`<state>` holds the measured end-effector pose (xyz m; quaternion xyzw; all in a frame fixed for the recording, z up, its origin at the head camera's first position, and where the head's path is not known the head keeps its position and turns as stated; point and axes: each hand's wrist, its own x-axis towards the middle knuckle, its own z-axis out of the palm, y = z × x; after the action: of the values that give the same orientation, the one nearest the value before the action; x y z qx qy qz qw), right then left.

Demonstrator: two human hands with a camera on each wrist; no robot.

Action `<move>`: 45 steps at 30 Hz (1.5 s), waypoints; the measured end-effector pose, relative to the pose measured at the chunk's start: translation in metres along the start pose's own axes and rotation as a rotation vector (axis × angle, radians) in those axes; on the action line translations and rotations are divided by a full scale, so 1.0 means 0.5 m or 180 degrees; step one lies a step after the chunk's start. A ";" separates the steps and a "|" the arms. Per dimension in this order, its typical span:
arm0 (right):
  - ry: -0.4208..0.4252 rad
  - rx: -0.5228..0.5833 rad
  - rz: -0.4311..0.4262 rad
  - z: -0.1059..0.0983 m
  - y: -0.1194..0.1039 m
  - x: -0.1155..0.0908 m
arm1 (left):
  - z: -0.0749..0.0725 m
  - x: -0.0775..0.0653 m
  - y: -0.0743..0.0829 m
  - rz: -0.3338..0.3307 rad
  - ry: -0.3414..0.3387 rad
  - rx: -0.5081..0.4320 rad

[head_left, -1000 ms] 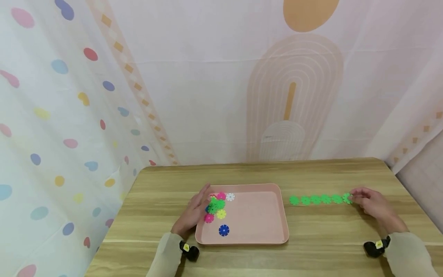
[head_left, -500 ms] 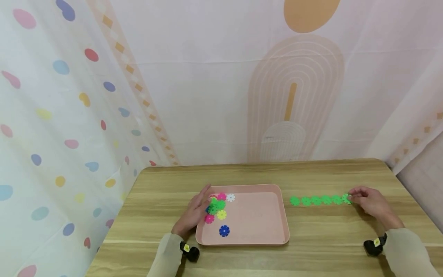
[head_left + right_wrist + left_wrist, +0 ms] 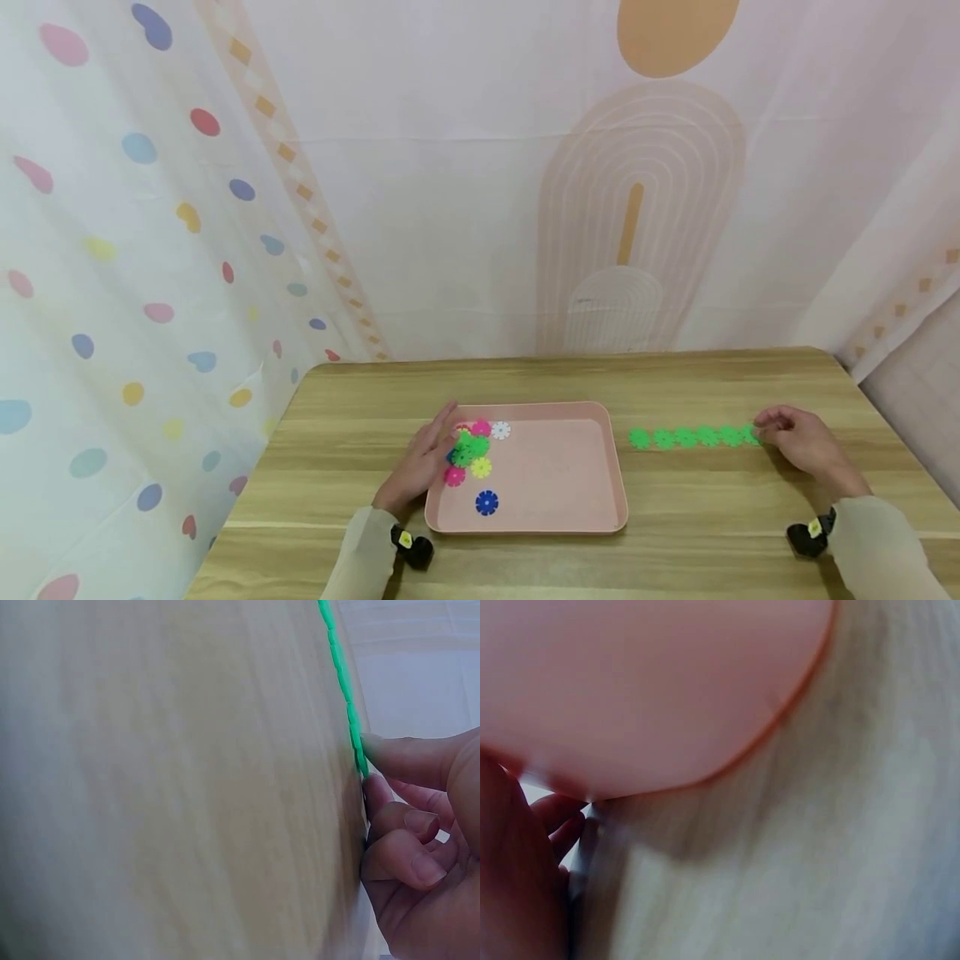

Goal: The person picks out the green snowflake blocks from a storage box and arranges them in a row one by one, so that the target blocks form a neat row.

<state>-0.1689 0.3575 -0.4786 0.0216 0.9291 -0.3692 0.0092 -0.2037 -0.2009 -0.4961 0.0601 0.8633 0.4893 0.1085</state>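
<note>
A row of several green notched plastic discs (image 3: 686, 437) lies on the table right of the pink tray (image 3: 547, 475). My right hand (image 3: 804, 442) is at the row's right end. Its thumb and index finger pinch the last green disc (image 3: 750, 435), which they partly cover; in the right wrist view the thumb lies on the end of the green row (image 3: 352, 720) while other fingers curl below. Over the tray's left rim rests my left hand (image 3: 420, 460), its fingers extended beside a pile of green discs (image 3: 471, 447). The left wrist view shows only part of the hand and tray.
Inside the tray, a white disc (image 3: 500, 430), a yellow disc (image 3: 482, 467), pink discs (image 3: 454, 476) and a dark blue disc (image 3: 487, 502) lie around the green pile. A patterned curtain (image 3: 465, 208) hangs behind the wooden table (image 3: 675, 533).
My right hand has shifted very slightly left at the row's end, and its last disc now shows less beyond the fingers. The left hand stays on the tray; the head view tilts a little.
</note>
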 end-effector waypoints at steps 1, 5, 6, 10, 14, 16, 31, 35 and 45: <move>-0.0012 0.0013 -0.0002 -0.001 0.001 0.000 | 0.001 0.001 0.000 -0.0008 0.0004 -0.0025; -0.0006 0.0160 0.0013 -0.006 0.004 -0.002 | 0.004 0.001 0.001 -0.0031 0.0008 -0.0095; 0.0000 0.0198 0.0025 -0.008 0.004 -0.003 | 0.005 0.001 0.001 -0.0031 0.0006 -0.0096; -0.0001 0.0210 0.0066 -0.010 -0.003 -0.003 | 0.007 0.002 0.001 -0.0015 0.0004 -0.0075; -0.0013 0.0118 0.0042 -0.006 -0.028 0.005 | 0.006 0.004 0.001 -0.0051 0.0015 -0.0069; -0.0035 0.0142 -0.0011 -0.003 -0.046 0.010 | 0.007 0.004 0.001 -0.0080 0.0015 -0.0102; -0.0323 0.0283 -0.0544 0.051 -0.191 0.059 | 0.006 0.006 -0.002 -0.0104 0.0044 -0.0145; -0.0460 0.0288 -0.0675 0.073 -0.224 0.073 | 0.007 0.007 -0.004 -0.0103 0.0030 -0.0157; -0.0895 0.0450 -0.1059 0.157 -0.334 0.112 | 0.001 0.006 0.006 -0.0256 -0.0043 -0.0290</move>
<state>-0.2323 0.1841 -0.4233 -0.1830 0.8812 -0.4292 0.0760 -0.2064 -0.1983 -0.4944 0.0236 0.8411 0.5228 0.1365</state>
